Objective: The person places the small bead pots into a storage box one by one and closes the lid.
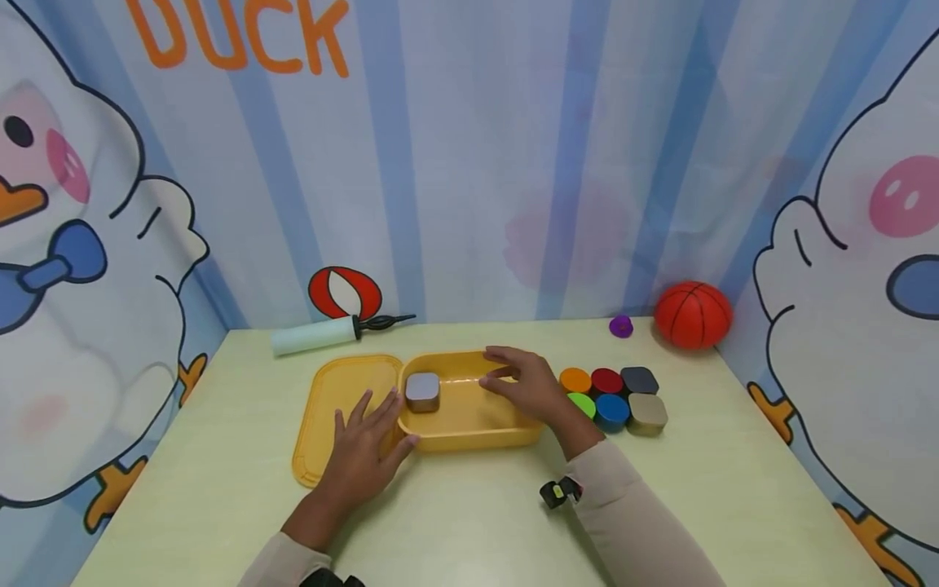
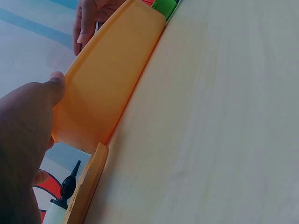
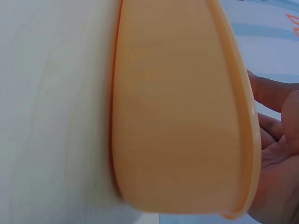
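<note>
A yellow plastic box (image 1: 469, 440) stands on the table with a small grey rounded-square block (image 1: 423, 393) inside at its left end. My left hand (image 1: 367, 456) lies at the box's left end with fingers spread, partly over the yellow lid (image 1: 311, 424); its thumb is right at the rim in the left wrist view. Over the right part of the box hovers my right hand (image 1: 524, 387), fingers bent loosely and apart from the thumb, with nothing visible between them. The right wrist view shows its palm (image 3: 280, 149) beyond the box wall (image 3: 177, 116).
Right of the box sit small blocks: orange (image 1: 575, 380), red (image 1: 606, 381), dark grey (image 1: 640, 380), green (image 1: 584, 404), blue (image 1: 612, 412) and tan (image 1: 647, 414). Behind are a hand pump (image 1: 315, 336), a purple piece (image 1: 620, 326) and a red ball (image 1: 693, 315) by the curtain.
</note>
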A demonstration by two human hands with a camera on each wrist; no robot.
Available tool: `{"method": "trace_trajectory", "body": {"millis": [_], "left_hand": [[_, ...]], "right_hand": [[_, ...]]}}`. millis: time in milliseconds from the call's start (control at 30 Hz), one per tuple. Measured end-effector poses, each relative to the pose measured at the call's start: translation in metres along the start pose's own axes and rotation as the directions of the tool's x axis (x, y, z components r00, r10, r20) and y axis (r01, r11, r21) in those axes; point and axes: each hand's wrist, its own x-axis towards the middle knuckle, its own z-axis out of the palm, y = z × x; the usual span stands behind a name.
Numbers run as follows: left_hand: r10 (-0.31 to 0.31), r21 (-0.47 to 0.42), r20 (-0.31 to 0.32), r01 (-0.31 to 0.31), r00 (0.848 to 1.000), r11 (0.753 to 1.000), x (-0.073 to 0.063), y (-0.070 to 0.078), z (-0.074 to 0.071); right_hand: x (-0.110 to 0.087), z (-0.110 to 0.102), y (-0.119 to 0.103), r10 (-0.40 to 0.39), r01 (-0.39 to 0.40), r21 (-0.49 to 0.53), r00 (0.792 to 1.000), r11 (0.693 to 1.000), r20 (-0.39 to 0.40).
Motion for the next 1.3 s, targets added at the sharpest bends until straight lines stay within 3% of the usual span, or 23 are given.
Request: {"method": "trace_trajectory", "body": {"millis": [233,533,800,1033,1300], "left_hand": [[0.002,-0.013,-0.004,-0.002,1.000,1.000,0.001,0.000,-0.002],[-0.010,-0.026,0.007,0.010,1.000,1.000,0.003,0.001,0.000],[-0.012,-0.013,0.007,0.012,1.000,1.000,0.004,0.002,0.000],[-0.015,0.004,0.014,0.014,1.000,1.000,0.004,0.000,0.001],[-0.013,0.078,0.018,0.012,1.000,0.997,0.003,0.002,-0.001]], "right_hand": [[-0.011,-0.018,0.007,-0.079,0.079,0.008,0.995,0.997,-0.058],[-0.028,-0.044,0.020,-0.180,0.170,-0.068,0.964,0.983,-0.194],[-0.048,-0.073,0.030,-0.038,0.029,-0.041,0.971,0.999,-0.234],[-0.065,-0.088,0.043,-0.063,0.048,-0.068,0.967,0.997,-0.248],[-0.082,-0.102,0.054,-0.045,-0.006,-0.169,0.955,0.986,-0.295]]}}
